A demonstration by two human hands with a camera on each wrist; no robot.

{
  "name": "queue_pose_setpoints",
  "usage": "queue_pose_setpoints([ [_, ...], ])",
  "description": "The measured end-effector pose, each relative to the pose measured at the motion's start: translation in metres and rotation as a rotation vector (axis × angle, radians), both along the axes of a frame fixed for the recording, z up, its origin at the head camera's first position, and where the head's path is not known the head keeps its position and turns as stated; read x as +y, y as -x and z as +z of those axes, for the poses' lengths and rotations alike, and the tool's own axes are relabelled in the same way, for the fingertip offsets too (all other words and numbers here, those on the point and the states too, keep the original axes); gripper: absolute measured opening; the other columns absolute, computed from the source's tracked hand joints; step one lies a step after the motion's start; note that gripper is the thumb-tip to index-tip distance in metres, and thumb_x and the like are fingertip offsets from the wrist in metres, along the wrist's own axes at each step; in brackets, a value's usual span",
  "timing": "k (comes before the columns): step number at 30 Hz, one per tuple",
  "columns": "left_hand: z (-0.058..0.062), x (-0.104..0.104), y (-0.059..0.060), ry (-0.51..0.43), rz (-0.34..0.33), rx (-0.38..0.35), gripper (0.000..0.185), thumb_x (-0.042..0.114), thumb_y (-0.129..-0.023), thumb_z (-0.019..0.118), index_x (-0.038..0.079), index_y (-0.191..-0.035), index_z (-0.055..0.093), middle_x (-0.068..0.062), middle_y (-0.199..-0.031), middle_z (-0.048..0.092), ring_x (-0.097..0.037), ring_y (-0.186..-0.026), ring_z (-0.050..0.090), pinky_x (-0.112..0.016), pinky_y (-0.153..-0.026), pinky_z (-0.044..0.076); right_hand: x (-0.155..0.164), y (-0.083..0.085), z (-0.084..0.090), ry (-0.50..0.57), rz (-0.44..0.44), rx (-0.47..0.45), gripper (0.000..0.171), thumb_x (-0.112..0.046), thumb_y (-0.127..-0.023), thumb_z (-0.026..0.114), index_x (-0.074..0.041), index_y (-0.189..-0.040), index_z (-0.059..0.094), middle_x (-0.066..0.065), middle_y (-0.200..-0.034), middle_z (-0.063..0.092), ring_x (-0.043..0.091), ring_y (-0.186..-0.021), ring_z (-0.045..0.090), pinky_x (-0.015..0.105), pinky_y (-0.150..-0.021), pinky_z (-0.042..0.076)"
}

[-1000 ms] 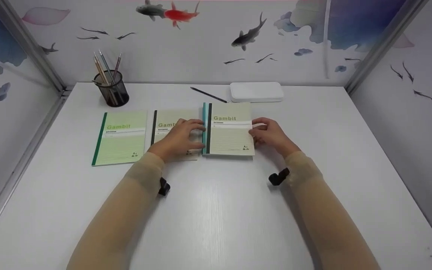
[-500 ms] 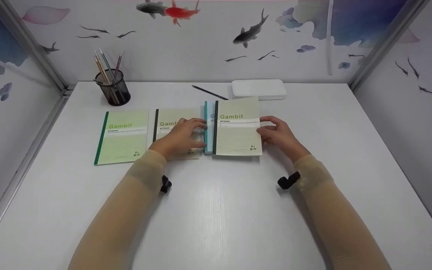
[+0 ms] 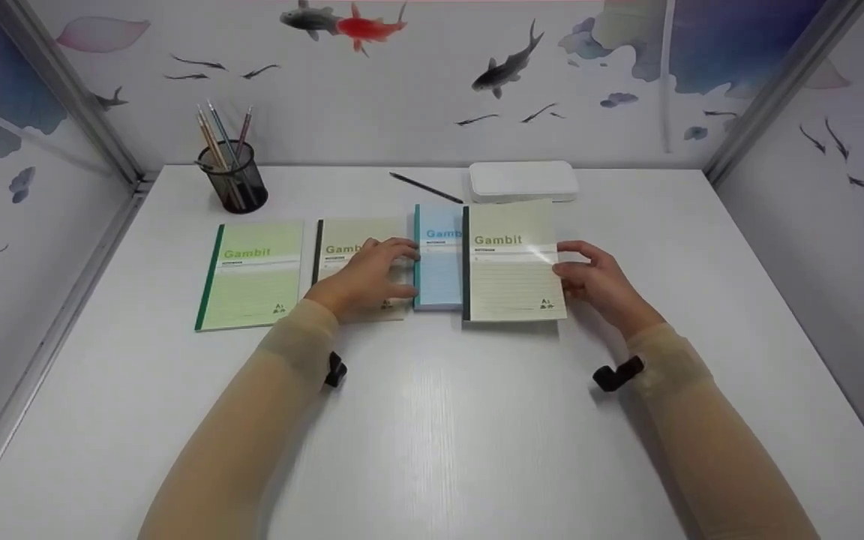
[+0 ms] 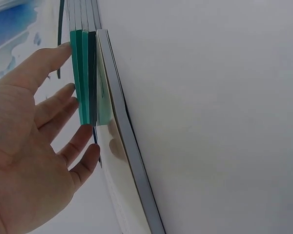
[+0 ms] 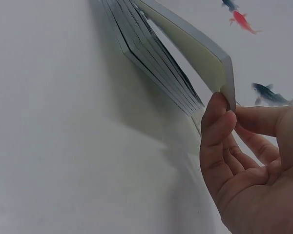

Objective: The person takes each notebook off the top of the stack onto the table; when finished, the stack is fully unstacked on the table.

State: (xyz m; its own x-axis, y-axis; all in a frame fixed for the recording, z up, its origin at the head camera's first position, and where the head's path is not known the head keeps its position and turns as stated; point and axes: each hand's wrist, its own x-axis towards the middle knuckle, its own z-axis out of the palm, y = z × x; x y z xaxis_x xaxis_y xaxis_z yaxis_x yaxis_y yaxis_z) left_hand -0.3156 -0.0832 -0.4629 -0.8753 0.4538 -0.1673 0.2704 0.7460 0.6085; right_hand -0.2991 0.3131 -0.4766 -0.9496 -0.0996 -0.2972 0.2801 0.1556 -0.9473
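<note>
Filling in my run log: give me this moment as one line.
right hand: pinches top notebook edge, lifted | left hand: flat on beige notebook, fingertips at blue notebook | green notebook: untouched

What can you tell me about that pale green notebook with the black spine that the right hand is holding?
The notebook has a pale yellow-green paper cover with a black spine strip, the green word "Gambit", a white label band and faint ruled lines. It is closed. Its right edge is lifted and pinched by the right hand, as the right wrist view shows. Its left part overlaps a blue notebook on the white table.
</note>
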Motion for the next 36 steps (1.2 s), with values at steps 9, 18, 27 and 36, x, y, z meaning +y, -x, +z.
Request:
queue_pose_setpoints([
  [9, 0.004, 0.0, 0.0, 0.008, -0.01, 0.015, 0.062, 0.04, -0.093, 0.077, 0.025, -0.148, 0.053, 0.013, -0.165, 0.034, -0.018, -0.148, 0.029, -0.04, -0.125, 0.029, 0.034, -0.005, 0.007, 0.008, 0.01, -0.011, 0.04, -0.015, -0.103, 0.064, -0.019, -0.139, 0.048, -0.007, -0.102, 0.078, 0.01, -0.084, 0.071, 0.025, -0.072, 0.056],
  [18, 0.002, 0.0, 0.0, -0.002, -0.003, 0.001, 0.062, 0.039, -0.093, 0.078, 0.024, -0.148, 0.053, 0.013, -0.164, 0.035, -0.019, -0.148, 0.029, -0.041, -0.125, 0.03, 0.06, -0.008, 0.008, 0.009, -0.002, -0.058, 0.047, -0.016, -0.104, 0.061, -0.017, -0.148, 0.042, -0.009, -0.101, 0.078, 0.009, -0.088, 0.071, 0.025, -0.074, 0.055],
  [27, 0.003, 0.001, -0.001, -0.017, -0.004, -0.002, 0.062, 0.038, -0.092, 0.078, 0.022, -0.147, 0.054, 0.013, -0.164, 0.036, -0.019, -0.148, 0.029, -0.041, -0.125, 0.03, 0.078, -0.008, 0.009, -0.066, -0.011, -0.04, 0.053, -0.017, -0.104, 0.062, -0.014, -0.152, 0.039, -0.011, -0.101, 0.077, 0.009, -0.083, 0.068, 0.024, -0.07, 0.053],
  [36, 0.003, 0.003, -0.001, 0.012, -0.011, 0.014, 0.064, 0.038, -0.092, 0.079, 0.021, -0.148, 0.053, 0.01, -0.164, 0.036, -0.021, -0.148, 0.03, -0.041, -0.125, 0.029, 0.076, -0.005, 0.005, -0.275, -0.026, -0.055, 0.062, -0.024, -0.104, 0.063, -0.016, -0.16, 0.037, 0.002, -0.127, 0.07, 0.007, -0.094, 0.067, 0.023, -0.078, 0.054],
])
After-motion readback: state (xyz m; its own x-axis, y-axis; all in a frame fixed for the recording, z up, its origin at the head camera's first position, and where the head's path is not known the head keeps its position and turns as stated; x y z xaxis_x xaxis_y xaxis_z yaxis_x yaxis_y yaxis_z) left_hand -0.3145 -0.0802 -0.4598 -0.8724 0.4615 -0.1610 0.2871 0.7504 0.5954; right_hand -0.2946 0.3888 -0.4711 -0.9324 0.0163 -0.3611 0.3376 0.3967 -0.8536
